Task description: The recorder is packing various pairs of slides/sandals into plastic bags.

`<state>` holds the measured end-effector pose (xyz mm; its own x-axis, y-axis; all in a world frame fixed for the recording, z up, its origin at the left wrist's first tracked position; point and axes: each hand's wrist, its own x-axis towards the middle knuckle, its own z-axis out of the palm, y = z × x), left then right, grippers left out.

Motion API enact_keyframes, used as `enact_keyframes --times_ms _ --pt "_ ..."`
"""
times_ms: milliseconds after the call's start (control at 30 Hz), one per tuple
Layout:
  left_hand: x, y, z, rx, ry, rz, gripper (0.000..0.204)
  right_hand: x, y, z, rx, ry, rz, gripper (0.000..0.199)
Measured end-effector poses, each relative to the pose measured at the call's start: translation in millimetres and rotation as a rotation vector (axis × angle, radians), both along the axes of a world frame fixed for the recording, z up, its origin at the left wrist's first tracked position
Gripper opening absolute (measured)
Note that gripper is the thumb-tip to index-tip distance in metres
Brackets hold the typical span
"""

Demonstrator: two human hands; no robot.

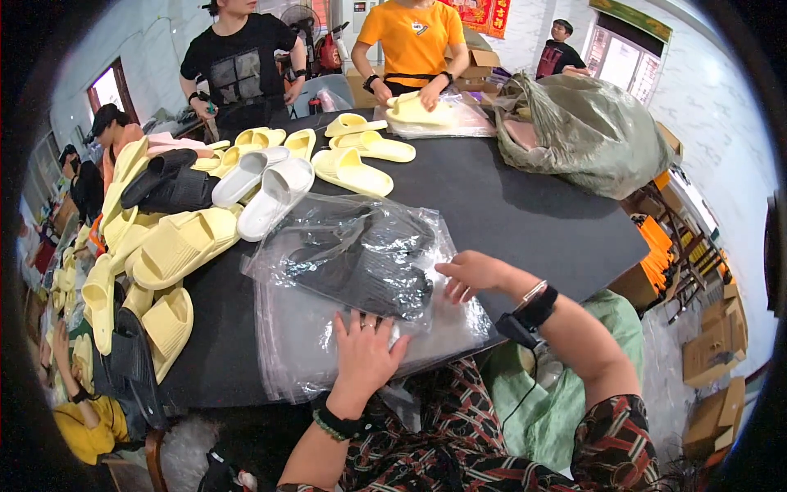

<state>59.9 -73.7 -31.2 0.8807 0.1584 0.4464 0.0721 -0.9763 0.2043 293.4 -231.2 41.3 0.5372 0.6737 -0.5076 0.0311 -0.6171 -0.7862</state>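
A pair of black slippers [365, 275] lies inside a clear plastic bag [328, 215] on a stack of flat clear bags [287, 348]. My left hand [366, 348] rests on the stack with fingers spread, its fingertips at the near edge of the bagged slippers. At the right side of that bag is my right hand [471, 275], fingers loosely bent and apart, with nothing visible held in them. Whether its fingertips touch the film is hard to make out. White slippers [276, 197] sit just beyond the bag.
Yellow slippers [176, 246] pile up on the left of the black table [566, 221], with black slippers [168, 180] among them. Across the table a person in orange [414, 41] handles a yellow slipper. A large greenish sack [590, 131] stands far right; cardboard boxes [713, 340] line the floor.
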Motion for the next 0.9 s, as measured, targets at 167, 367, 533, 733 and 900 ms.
enact_keyframes --times_ms 167,367,533,733,900 --pt "-1.7 0.9 0.2 -0.003 0.062 0.023 0.047 -9.6 14.5 -26.8 0.163 0.160 -0.156 0.046" --pt "1.7 2.7 -1.5 -0.044 0.100 0.007 0.048 -9.3 10.9 -30.2 0.328 0.180 -0.186 0.027" --pt "-0.1 32.3 -20.5 -0.227 0.014 -0.146 0.046 -7.5 -9.2 -19.6 0.448 0.240 -0.022 0.022" --pt "-8.4 31.7 -1.8 -0.085 0.083 -0.168 0.044 -7.2 -34.0 -29.1 0.334 0.216 0.049 0.035" --pt "-49.3 47.0 58.5 0.000 0.293 -0.102 0.039 -16.1 -25.1 -29.9 0.361 -0.013 -0.115 0.034"
